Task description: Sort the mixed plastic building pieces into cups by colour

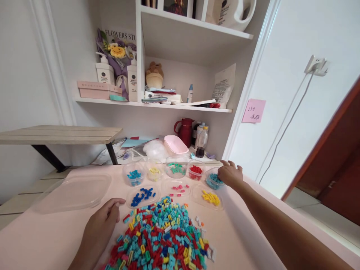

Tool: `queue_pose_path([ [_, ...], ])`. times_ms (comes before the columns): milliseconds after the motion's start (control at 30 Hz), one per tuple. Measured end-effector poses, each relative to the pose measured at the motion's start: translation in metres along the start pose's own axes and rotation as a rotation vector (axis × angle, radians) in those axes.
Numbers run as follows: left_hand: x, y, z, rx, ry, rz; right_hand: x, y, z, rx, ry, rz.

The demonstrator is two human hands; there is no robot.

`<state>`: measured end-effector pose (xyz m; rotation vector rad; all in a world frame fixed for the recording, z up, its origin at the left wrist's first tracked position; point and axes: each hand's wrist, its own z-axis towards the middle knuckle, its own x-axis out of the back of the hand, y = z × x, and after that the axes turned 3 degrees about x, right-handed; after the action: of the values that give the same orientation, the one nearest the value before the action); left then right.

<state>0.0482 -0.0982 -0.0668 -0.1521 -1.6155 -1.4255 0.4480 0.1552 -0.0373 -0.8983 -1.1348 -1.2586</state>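
Note:
A large mixed pile of small toy building bricks [163, 240] lies on the pink-covered table in front of me. My left hand [102, 217] rests at the pile's left edge, fingers closed together; anything inside them is hidden. At the far right, my right hand [232, 174] hangs over a clear round tub of light-blue bricks [215, 180]. Its visible fingers are spread, and the tips at the tub are partly hidden. More clear tubs hold blue bricks [134, 176], pale-yellow bricks [154, 171], green bricks [176, 168] and red bricks [196, 171].
Clear lids nearer me carry dark-blue bricks [143, 196], pink bricks [179, 189] and yellow bricks [210, 198]. A large clear lid [75, 191] lies on the left. Behind stand a pink basket [176, 144], a red jug [185, 131] and a bottle [201, 144]. A wooden ledge [56, 134] juts in left.

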Motion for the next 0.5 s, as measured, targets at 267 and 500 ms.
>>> queue_pose_path([
  [267,0.002,-0.001,0.003,-0.023,-0.032,-0.011,0.01,0.006,-0.004,-0.033,0.047,0.174],
  [500,0.0,-0.001,0.002,0.002,-0.026,-0.017,0.016,0.009,-0.004,-0.059,0.08,0.377],
])
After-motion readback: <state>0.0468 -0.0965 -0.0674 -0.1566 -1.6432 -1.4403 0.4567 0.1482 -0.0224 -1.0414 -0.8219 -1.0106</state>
